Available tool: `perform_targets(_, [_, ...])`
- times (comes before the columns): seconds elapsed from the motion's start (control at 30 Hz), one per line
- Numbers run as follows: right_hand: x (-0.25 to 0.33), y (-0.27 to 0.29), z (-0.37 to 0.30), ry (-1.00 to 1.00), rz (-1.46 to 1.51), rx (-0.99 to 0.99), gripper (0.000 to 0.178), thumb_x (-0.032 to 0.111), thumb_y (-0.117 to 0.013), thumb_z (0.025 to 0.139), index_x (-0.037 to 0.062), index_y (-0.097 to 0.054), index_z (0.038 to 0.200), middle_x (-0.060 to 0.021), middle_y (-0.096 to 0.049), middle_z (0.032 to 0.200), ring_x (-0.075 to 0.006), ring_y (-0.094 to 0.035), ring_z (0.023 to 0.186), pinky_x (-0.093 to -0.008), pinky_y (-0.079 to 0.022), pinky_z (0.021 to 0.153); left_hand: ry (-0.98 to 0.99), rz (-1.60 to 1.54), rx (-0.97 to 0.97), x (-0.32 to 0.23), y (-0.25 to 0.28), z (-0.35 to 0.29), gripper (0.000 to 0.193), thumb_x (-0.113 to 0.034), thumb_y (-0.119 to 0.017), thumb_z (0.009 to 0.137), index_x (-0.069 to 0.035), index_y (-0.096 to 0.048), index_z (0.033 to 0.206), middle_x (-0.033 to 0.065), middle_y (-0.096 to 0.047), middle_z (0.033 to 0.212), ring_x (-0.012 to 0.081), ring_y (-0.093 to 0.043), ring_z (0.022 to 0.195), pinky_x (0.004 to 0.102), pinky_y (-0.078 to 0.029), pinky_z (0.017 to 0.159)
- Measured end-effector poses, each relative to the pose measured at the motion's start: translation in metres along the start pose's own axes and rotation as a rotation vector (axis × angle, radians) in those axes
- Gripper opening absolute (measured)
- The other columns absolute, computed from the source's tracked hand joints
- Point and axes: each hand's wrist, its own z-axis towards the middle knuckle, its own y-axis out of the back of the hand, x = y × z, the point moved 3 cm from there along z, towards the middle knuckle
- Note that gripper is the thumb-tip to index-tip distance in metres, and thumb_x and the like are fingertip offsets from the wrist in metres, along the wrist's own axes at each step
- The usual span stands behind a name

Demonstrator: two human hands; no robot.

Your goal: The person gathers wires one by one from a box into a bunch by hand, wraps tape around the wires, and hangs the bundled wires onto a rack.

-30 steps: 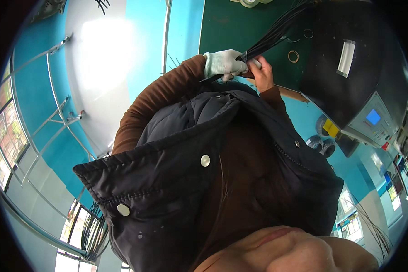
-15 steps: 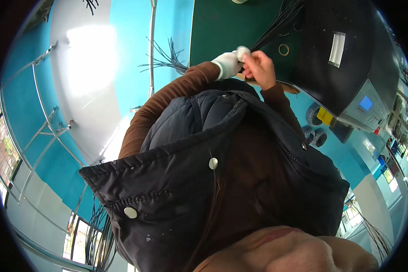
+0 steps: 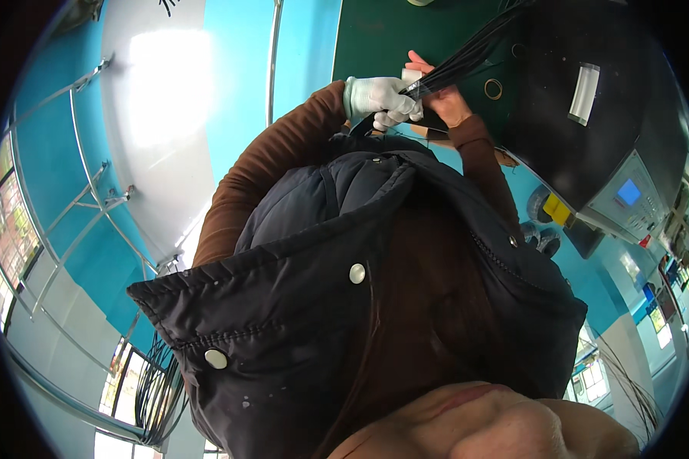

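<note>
My left hand [image 3: 386, 101], in a white knitted glove, is closed around a bundle of thin black cables [image 3: 471, 53]. The bundle runs from the upper right through the glove, and its lower end disappears against my dark vest. A shiny patch shows on the cables beside the gloved fingers. My bare right hand [image 3: 448, 103] is behind and below the bundle, two fingertips stretching out past its far side. Against those fingers sits a small white roll, seemingly tape [image 3: 411, 76], partly covered by the cables; the right thumb is hidden.
Under the hands lies a green work surface [image 3: 375, 46] with a thin tan ring [image 3: 493, 89] on it. At right stands a black machine [image 3: 547, 99] with a pale handle and a control panel [image 3: 628, 191]. Metal rails [image 3: 80, 157] are on the left, with more cables hanging below.
My gloved hand has closed on the cable bundle, whose loose ends no longer stick out to the left. My right hand has moved under the bundle, fingers extended, with the white roll.
</note>
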Motion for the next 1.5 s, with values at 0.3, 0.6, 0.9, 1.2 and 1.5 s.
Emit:
perform_targets(0.3, [0.029,-0.003,0.012,-0.008,0.156,0.249,0.031,0.011,-0.06,0.079,0.0014,-0.053,0.108,-0.0098,-0.059,0.106,-0.0157,-0.055,0.097,-0.0268,-0.042,0.087,0.063,-0.131,0.036,0.002,0.002,-0.01,0.019,-0.02,-0.052,0.09,0.0,-0.052,0.088,-0.0034,-0.037,0.055,0.0053,-0.033,0.042,0.0222,-0.03,0.037])
perform_targets(0.6, [0.012,-0.005,-0.02,-0.449,0.039,0.063,0.018,0.014,-0.054,0.084,-0.0023,-0.062,0.088,-0.0015,-0.06,0.076,-0.0097,-0.053,0.071,-0.0256,-0.043,0.067,0.118,0.131,-0.279,-0.008,-0.002,-0.012,0.045,-0.045,-0.048,0.091,-0.001,-0.052,0.08,-0.001,-0.04,0.052,0.0082,-0.037,0.039,0.023,-0.036,0.038])
perform_targets(0.9, [0.025,-0.009,-0.029,-0.453,0.142,0.027,0.02,0.014,-0.05,0.09,-0.0016,-0.061,0.084,-0.0058,-0.061,0.077,-0.0119,-0.056,0.071,-0.0257,-0.045,0.067,0.035,0.444,-0.637,0.003,0.002,0.005,0.054,-0.051,-0.044,0.09,0.0,-0.06,0.085,0.0048,-0.055,0.065,0.0147,-0.05,0.06,0.0283,-0.043,0.057])
perform_targets(1.2, [0.042,0.001,-0.017,-0.364,-0.373,-0.019,0.022,0.025,-0.055,0.086,0.0059,-0.063,0.081,-0.012,-0.061,0.078,-0.0227,-0.061,0.072,-0.0322,-0.047,0.064,-0.088,0.169,-0.517,-0.001,0.008,0.005,0.038,-0.037,-0.046,0.094,0.0,-0.055,0.096,0.0039,-0.053,0.074,0.0094,-0.05,0.058,0.0236,-0.043,0.052])
perform_targets(1.5, [0.0,0.033,-0.042,-0.239,-1.079,-0.43,0.032,0.041,-0.052,0.086,0.009,-0.05,0.083,-0.0173,-0.059,0.084,-0.0413,-0.057,0.079,-0.0516,-0.046,0.064,-0.15,0.465,-0.432,-0.093,-0.087,-0.079,0.027,-0.027,-0.051,0.09,-0.001,-0.054,0.086,0.0018,-0.051,0.057,0.0085,-0.05,0.048,0.0217,-0.04,0.044])
